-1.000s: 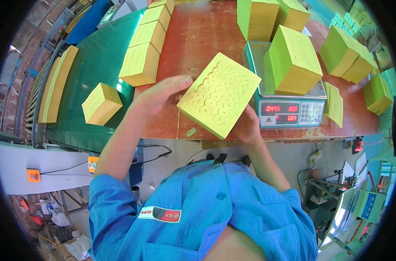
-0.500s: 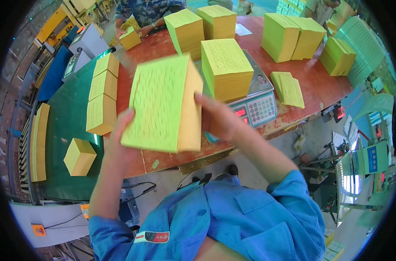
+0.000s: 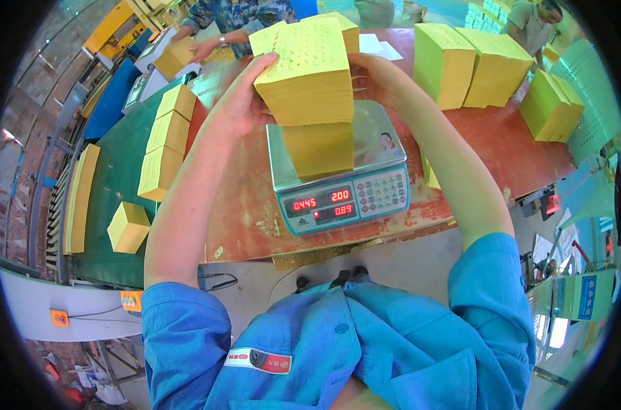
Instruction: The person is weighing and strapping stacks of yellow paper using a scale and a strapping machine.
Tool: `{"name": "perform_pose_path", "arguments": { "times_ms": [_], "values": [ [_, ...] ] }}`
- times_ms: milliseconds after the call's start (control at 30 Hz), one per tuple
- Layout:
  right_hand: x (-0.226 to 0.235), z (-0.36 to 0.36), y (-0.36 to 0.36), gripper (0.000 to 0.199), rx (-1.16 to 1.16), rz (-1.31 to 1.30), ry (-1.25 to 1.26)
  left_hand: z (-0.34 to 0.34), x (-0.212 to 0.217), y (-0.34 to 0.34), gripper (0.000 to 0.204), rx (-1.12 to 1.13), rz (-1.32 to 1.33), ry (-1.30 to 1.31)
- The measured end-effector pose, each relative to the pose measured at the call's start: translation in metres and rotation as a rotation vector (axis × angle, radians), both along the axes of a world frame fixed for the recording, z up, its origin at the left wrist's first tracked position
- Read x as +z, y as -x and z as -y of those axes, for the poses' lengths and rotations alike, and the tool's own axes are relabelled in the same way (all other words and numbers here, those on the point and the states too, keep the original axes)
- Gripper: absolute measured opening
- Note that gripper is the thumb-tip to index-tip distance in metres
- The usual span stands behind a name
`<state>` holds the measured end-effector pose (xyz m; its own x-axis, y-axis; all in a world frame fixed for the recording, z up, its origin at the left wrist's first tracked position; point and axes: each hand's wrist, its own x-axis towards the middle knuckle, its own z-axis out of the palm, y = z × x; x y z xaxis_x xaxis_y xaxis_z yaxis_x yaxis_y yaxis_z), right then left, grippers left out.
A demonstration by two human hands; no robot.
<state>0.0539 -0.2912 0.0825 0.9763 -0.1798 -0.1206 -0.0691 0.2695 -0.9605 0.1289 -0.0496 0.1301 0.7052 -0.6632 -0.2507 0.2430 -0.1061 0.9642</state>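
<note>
My left hand [image 3: 245, 99] and my right hand [image 3: 378, 82] grip a thick block of yellow-green paper sheets [image 3: 307, 89] from its two sides. My left thumb lies on the top edge; some right fingers are hidden behind the block. It sits directly over another yellow paper block [image 3: 318, 150] on the steel pan of a digital scale [image 3: 348, 201]. I cannot tell whether the upper block rests on the lower one or hangs just above it. Red digits glow on the scale's display.
More paper blocks [image 3: 443, 65] stand at the far right of the red table [image 3: 242, 225]. A row of blocks [image 3: 163, 164] and a single block [image 3: 128, 227] lie on the green surface [image 3: 109, 266] at left. Across the table a person's hands [image 3: 204, 49] hold another block [image 3: 174, 58].
My hands have carried the block from left of the scale to over the block on it, levelling it. The person across has moved a smaller block to the left.
</note>
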Motion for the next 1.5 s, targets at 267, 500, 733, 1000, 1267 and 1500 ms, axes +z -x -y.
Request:
{"name": "perform_pose_path", "arguments": {
  "times_ms": [267, 500, 733, 1000, 1267, 1500],
  "values": [
    [-0.016, 0.006, -0.008, 0.031, 0.057, -0.050, 0.024, 0.002, -0.014, 0.006, 0.070, 0.069, 0.044, -0.094],
    [-0.011, -0.004, -0.002, 0.032, 0.025, -0.061, 0.153, -0.006, -0.013, 0.018, 0.074, 0.041, 0.121, -0.115],
    [-0.016, 0.001, 0.007, 0.046, -0.073, -0.087, 0.616, -0.022, -0.034, -0.004, 0.080, 0.027, 0.187, -0.116],
    [-0.093, -0.061, -0.009, 0.054, -0.432, 0.217, -0.195, 0.020, -0.123, 0.009, 0.047, 0.300, -0.119, 0.499],
    [-0.086, -0.001, 0.021, 0.054, -0.465, 0.304, 0.442, 0.022, -0.105, 0.023, 0.043, 0.381, 0.527, 0.226],
    [-0.158, 0.153, 0.185, 0.053, -0.765, -0.027, 0.885, -0.011, -0.110, 0.186, 0.040, 0.111, 0.486, 0.217]
  ]
}}
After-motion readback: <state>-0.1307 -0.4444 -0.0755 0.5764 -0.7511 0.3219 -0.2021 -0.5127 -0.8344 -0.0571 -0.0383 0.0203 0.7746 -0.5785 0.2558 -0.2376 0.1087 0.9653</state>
